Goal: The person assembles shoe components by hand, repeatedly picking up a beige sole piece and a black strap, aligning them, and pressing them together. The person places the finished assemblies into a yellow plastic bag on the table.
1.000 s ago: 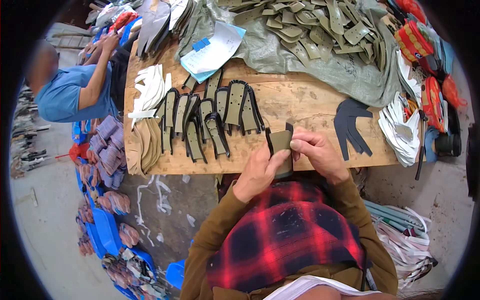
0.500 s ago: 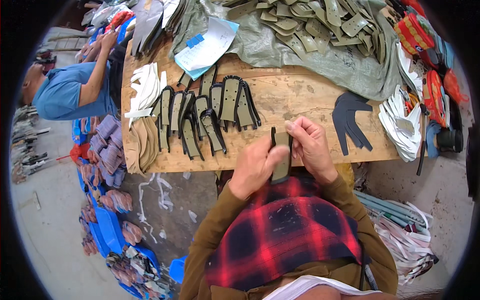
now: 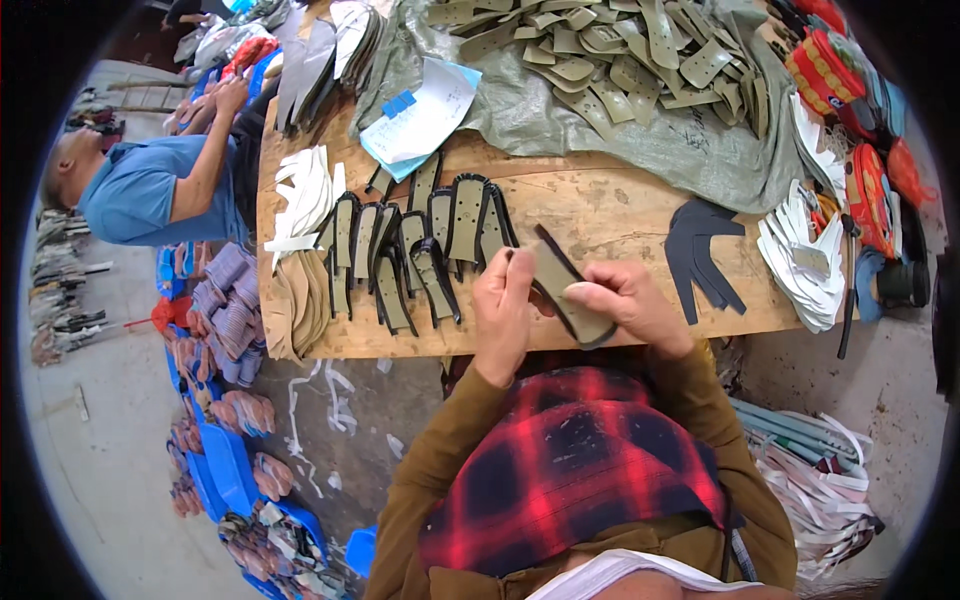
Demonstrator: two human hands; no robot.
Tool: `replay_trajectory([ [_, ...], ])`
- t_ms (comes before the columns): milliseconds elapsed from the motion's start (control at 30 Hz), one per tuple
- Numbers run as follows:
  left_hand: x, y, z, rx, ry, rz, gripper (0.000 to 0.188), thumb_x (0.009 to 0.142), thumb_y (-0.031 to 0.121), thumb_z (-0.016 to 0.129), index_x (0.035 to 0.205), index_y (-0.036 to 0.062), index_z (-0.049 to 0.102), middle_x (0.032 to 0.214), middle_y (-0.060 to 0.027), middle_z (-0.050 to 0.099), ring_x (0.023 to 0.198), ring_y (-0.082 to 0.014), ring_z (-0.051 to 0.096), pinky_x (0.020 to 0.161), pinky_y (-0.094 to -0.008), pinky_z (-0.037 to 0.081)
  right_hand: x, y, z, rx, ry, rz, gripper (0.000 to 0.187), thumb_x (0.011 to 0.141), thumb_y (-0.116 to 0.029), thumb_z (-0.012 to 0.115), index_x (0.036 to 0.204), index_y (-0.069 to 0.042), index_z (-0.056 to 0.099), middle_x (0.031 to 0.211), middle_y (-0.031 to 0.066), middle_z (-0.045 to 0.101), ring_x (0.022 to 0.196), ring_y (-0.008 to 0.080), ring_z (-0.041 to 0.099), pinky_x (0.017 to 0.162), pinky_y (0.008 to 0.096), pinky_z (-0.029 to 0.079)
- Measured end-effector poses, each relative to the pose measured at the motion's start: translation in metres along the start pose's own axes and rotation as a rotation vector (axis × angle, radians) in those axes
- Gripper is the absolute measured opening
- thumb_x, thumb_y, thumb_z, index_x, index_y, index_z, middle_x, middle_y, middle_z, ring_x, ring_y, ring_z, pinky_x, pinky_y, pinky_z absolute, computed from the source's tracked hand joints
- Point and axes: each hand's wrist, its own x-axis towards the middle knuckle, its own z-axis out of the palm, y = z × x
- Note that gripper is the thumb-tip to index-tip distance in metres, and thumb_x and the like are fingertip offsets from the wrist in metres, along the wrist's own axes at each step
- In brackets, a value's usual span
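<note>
An olive-tan strip-shaped piece with black edging (image 3: pixel 556 272) is held slantwise at the table's front edge, its upper end leaning left. My right hand (image 3: pixel 638 306) grips its lower right part, the thumb lying over its face. On the other side, my left hand (image 3: pixel 503 312) has its fingers pinched together at the piece's left edge. Several similar black-edged olive pieces (image 3: pixel 465 215) lie in a cluster on the table, left of my hands. To the right lie dark grey forked cutouts (image 3: pixel 700 250), stacked loosely.
The wooden table (image 3: pixel 600 190) bears a heap of olive plates (image 3: pixel 650 50) on a grey-green sheet (image 3: pixel 690 150). White cutouts (image 3: pixel 305 195), tan strips (image 3: pixel 298 300) and a paper sheet (image 3: pixel 425 110) are at left. White forked cutouts (image 3: pixel 800 255) sit at right. A person in blue (image 3: pixel 150 190) works at far left.
The piece has gone from nearly upright to slanting, its lower end swung right. My right hand now grips its lower part, and my left hand pinches at its left edge. The view has shifted slightly.
</note>
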Motion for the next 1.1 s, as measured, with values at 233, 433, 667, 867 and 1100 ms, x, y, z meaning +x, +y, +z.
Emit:
replay_trajectory([
  [233,0.002,0.053,-0.017,1.170,-0.856,0.339,0.054,0.077,0.039,0.078,0.115,0.0050,0.062,0.084,-0.0152,0.067,0.080,-0.0338,0.066,0.071,-0.0421,0.050,-0.005,-0.021,-0.019,-0.265,-0.491,-0.010,0.037,0.090,-0.032,0.065,0.073,0.000,0.061,0.059,0.0023,0.052,0.056,0.0106,0.047,0.053,0.0337,0.039],
  [433,-0.007,0.033,-0.025,0.719,-0.789,-0.035,0.021,0.087,0.023,0.070,0.088,0.0018,0.069,0.071,-0.0103,0.064,0.062,-0.0179,0.060,0.057,-0.0310,0.045,-0.020,-0.007,-0.015,0.487,-0.512,0.215,0.024,0.092,-0.018,0.064,0.109,-0.008,0.051,0.074,-0.0036,0.058,0.057,0.0025,0.051,0.046,0.0178,0.038],
  [667,-0.018,0.011,-0.026,0.549,-0.566,-0.062,0.016,0.089,0.016,0.067,0.087,-0.0001,0.068,0.071,-0.0004,0.061,0.063,-0.0070,0.055,0.056,-0.0246,0.043,-0.025,0.004,-0.001,0.481,-0.281,0.098,0.016,0.093,-0.018,0.063,0.100,-0.010,0.051,0.076,-0.0066,0.054,0.062,0.0001,0.046,0.050,0.0175,0.035],
  [867,-0.023,-0.001,-0.026,0.534,-0.440,0.092,0.018,0.091,0.018,0.066,0.089,-0.0003,0.068,0.070,0.0013,0.061,0.060,-0.0049,0.054,0.053,-0.0231,0.042,-0.017,0.000,0.000,0.452,-0.251,0.097,0.017,0.096,-0.022,0.061,0.094,-0.011,0.049,0.077,-0.0073,0.051,0.069,-0.0006,0.044,0.057,0.0167,0.033],
  [1100,-0.031,0.007,-0.009,0.338,-0.267,-0.089,0.017,0.092,0.016,0.066,0.089,-0.0006,0.067,0.069,0.0008,0.061,0.055,-0.0035,0.053,0.049,-0.0201,0.041,-0.015,-0.013,-0.001,0.745,-0.131,0.150,0.015,0.098,-0.021,0.058,0.095,-0.011,0.047,0.077,-0.0055,0.051,0.064,0.0021,0.052,0.048,0.0196,0.044],
])
